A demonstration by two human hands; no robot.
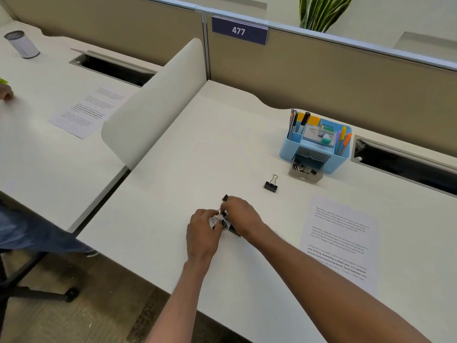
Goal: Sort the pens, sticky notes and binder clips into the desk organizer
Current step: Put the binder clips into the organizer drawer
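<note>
A small heap of black binder clips lies on the white desk near its front edge. My left hand and my right hand both curl over this heap and pinch clips, which they partly hide. One more binder clip lies alone farther back to the right. The blue desk organizer stands at the back right. It holds pens, highlighters, yellow sticky notes and a small box. Its drawer is pulled open with several binder clips inside.
A printed sheet lies on the desk to the right of my hands. A white divider panel separates this desk from the left one, where another sheet, a cylindrical container and another person's hand are. A cable slot opens beside the organizer.
</note>
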